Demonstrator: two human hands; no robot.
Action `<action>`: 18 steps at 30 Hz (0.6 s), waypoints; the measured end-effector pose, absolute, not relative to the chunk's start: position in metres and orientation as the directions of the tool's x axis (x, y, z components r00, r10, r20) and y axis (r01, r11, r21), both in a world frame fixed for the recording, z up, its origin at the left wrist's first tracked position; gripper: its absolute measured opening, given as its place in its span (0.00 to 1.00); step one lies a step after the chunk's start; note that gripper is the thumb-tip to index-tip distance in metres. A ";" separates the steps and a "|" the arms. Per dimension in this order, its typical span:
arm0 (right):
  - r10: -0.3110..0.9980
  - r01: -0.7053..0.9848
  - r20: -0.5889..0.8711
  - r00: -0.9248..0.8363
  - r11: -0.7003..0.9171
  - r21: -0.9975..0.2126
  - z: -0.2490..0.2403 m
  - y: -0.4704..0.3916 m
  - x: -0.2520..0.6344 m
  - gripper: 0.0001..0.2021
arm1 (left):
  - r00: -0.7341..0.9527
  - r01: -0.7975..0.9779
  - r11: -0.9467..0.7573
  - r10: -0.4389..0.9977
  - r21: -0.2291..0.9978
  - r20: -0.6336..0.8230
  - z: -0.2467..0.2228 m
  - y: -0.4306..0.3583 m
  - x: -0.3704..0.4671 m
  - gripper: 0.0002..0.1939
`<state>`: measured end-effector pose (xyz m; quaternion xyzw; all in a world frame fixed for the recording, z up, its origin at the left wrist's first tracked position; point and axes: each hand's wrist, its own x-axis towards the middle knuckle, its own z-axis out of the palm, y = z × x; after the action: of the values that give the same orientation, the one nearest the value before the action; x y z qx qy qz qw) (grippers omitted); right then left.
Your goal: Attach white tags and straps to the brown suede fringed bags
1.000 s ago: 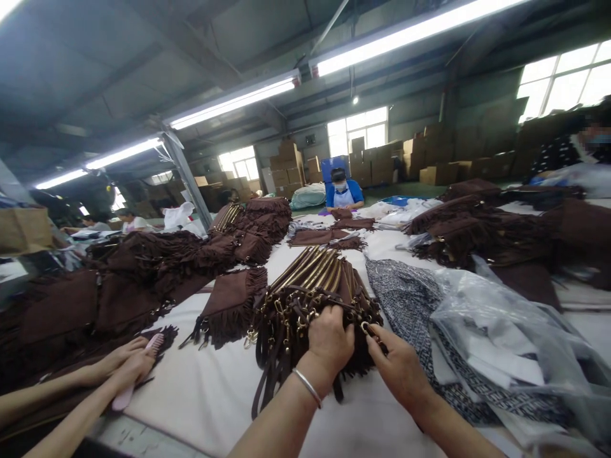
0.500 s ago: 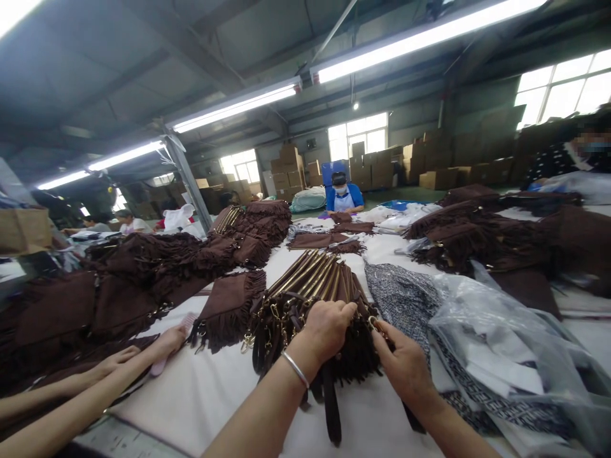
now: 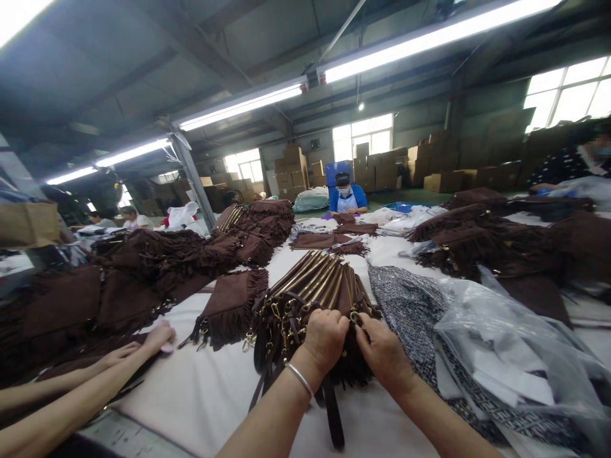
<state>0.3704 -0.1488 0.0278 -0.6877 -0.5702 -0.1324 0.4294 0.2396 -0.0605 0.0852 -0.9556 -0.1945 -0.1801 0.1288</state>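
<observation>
A row of dark brown fringed pouches (image 3: 329, 283) with gold zippers stands packed on the white-covered table in front of me. Gold clasps and brown wrist straps hang from their near ends. My left hand (image 3: 324, 337), with a silver bangle at the wrist, is closed at the near edge of the row; its fingers hide what they grip. Close beside it, my right hand (image 3: 386, 356) pinches a gold clasp (image 3: 354, 317) between thumb and fingers. One long brown strap (image 3: 333, 410) dangles below my hands. A single fringed pouch (image 3: 233, 302) lies flat to the left.
A co-worker's hands (image 3: 160, 337) reach in from the left, a pink object partly under one. Brown pouches are heaped along the left (image 3: 167, 273) and right (image 3: 491, 235). Patterned cloth (image 3: 405, 299) and a clear plastic bag (image 3: 510, 343) lie right. Another person (image 3: 347, 197) sits opposite.
My right hand has moved left, toward my left hand, along with the gold clasp. My left hand has shifted slightly down. The co-worker's hand has drawn back to the left with the pink object.
</observation>
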 end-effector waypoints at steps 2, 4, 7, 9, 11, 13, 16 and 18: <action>0.673 0.922 0.684 0.282 0.008 -0.388 0.028 -0.142 0.370 0.17 | 0.862 0.405 -0.898 0.312 -0.172 0.400 0.083 -0.060 0.237 0.07; 0.688 0.946 0.684 0.243 -0.011 -0.325 0.028 -0.137 0.369 0.17 | 0.863 0.395 -0.903 0.303 -0.166 0.404 0.082 -0.059 0.236 0.06; 0.723 0.973 0.669 0.173 -0.018 -0.232 0.029 -0.134 0.368 0.18 | 0.860 0.396 -0.905 0.306 -0.156 0.408 0.081 -0.059 0.237 0.06; 0.732 0.975 0.662 0.161 -0.012 -0.223 0.029 -0.136 0.367 0.19 | 0.857 0.403 -0.903 0.317 -0.146 0.408 0.080 -0.059 0.238 0.06; 0.736 0.959 0.651 0.188 0.006 -0.284 0.029 -0.140 0.363 0.18 | 0.847 0.423 -0.897 0.340 -0.130 0.409 0.080 -0.058 0.240 0.06; 0.757 0.912 0.608 0.241 0.037 -0.407 0.028 -0.146 0.358 0.18 | 0.830 0.452 -0.885 0.372 -0.111 0.414 0.080 -0.057 0.241 0.05; 0.788 0.808 0.529 0.315 0.070 -0.585 0.030 -0.154 0.353 0.20 | 0.811 0.485 -0.870 0.409 -0.089 0.419 0.081 -0.055 0.240 0.06; 0.761 0.763 0.527 0.378 0.066 -0.643 0.033 -0.156 0.354 0.19 | 0.812 0.484 -0.871 0.411 -0.085 0.415 0.082 -0.056 0.239 0.06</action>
<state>0.3537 -0.1559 0.0331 -0.6832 -0.5577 -0.0012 0.4714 0.2386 -0.0561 0.0819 -0.9472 -0.2362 -0.1958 0.0934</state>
